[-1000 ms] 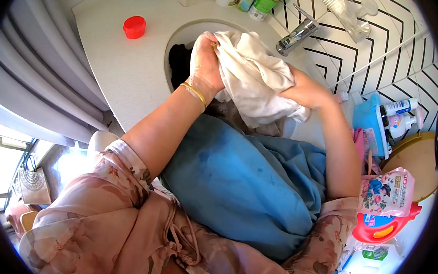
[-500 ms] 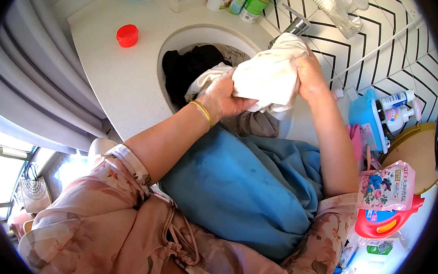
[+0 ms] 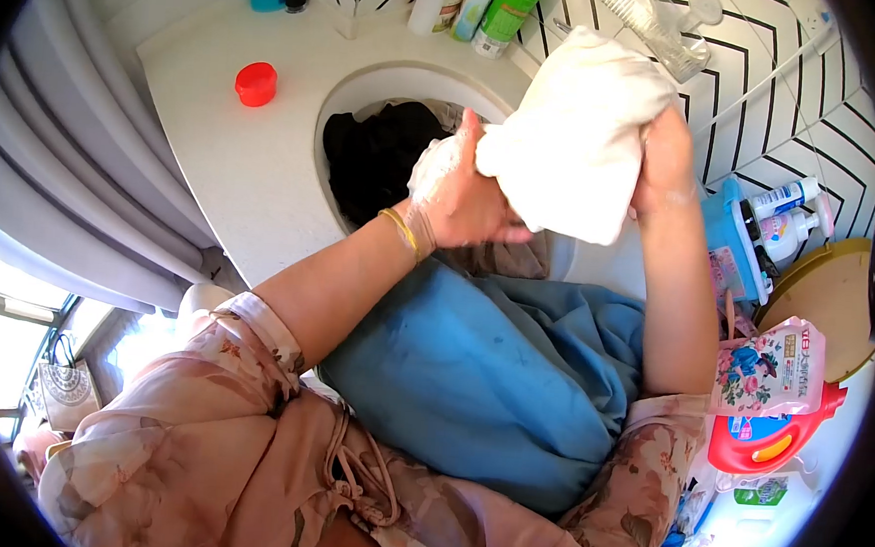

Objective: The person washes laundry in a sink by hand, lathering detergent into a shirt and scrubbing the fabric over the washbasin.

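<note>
A white cloth (image 3: pixel 581 132) is held up over the right side of the sink basin (image 3: pixel 369 81). My right hand (image 3: pixel 665 162) grips its right edge. Soap suds cover part of my left hand (image 3: pixel 462 200), which has a gold bangle at the wrist; the bunched left end of the cloth lies between its raised thumb and its fingers. Black fabric (image 3: pixel 380 155) fills the left part of the basin, and a grey-brown cloth (image 3: pixel 504 258) shows under my left hand. Blue fabric (image 3: pixel 482 366) lies across my front, against the basin's near side.
A red cap (image 3: pixel 257 84) sits on the counter (image 3: pixel 207 109). Bottles (image 3: pixel 508 17) stand at the back, partly beside the faucet, which the cloth mostly hides. At the right are a blue basket (image 3: pixel 726 221), a pink pouch (image 3: pixel 772 369) and a red detergent bottle (image 3: pixel 773 434).
The white cloth has been raised and moved right, and now hides most of the faucet. My right hand has shifted right; my left hand has turned, its thumb up.
</note>
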Demonstrator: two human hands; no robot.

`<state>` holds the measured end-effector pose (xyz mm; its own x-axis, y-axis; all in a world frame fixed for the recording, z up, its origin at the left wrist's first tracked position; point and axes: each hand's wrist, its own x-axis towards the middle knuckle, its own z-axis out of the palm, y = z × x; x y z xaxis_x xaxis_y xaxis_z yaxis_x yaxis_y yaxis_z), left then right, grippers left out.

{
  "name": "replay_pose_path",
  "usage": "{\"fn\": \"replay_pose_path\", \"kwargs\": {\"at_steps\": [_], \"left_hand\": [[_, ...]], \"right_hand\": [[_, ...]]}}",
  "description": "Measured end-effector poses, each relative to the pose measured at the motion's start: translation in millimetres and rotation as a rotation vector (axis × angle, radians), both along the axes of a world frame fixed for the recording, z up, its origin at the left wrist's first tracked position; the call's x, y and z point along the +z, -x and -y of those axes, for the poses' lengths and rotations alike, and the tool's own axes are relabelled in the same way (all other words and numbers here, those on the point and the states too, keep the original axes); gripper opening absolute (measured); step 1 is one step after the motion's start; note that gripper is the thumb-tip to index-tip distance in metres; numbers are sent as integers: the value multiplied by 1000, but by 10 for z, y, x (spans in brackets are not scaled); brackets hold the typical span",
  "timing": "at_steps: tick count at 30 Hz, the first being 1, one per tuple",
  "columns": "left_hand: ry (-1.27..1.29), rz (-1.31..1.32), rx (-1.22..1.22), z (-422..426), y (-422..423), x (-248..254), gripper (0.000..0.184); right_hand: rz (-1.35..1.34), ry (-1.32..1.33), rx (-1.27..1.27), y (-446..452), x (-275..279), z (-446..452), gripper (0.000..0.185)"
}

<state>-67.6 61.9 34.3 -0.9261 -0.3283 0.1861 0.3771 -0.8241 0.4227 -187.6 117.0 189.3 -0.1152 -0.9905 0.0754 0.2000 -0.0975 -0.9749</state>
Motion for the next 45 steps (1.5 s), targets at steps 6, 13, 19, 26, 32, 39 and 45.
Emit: {"fn": "replay_pose_path", "kwargs": {"at_steps": [6, 13, 19, 26, 32, 39, 45], "left_hand": [[-87, -51, 506, 355, -97, -80, 71], [-427, -114, 431, 478, -82, -244, 48], [-294, -326, 570, 425, 119, -725, 35], [-460, 54, 493, 150, 197, -126, 34], [-174, -518, 514, 293, -154, -701, 39], [-526, -174, 294, 233, 107, -243, 38], [-419, -1407, 998, 207, 662, -590, 50]], "right_hand": [[93, -168, 349, 441, -316, 218, 32], [-132, -299, -68, 292, -804, 544, 30], [-1532, 612, -2, -667, -1048, 109, 38], [-1352, 70, -396, -133, -1095, 686, 25], [-1492, 590, 25, -906, -1219, 80, 31], [-1125, 26, -323, -124, -1169, 777, 29], [-1611, 508, -74, -802, -1292, 316, 29]]}}
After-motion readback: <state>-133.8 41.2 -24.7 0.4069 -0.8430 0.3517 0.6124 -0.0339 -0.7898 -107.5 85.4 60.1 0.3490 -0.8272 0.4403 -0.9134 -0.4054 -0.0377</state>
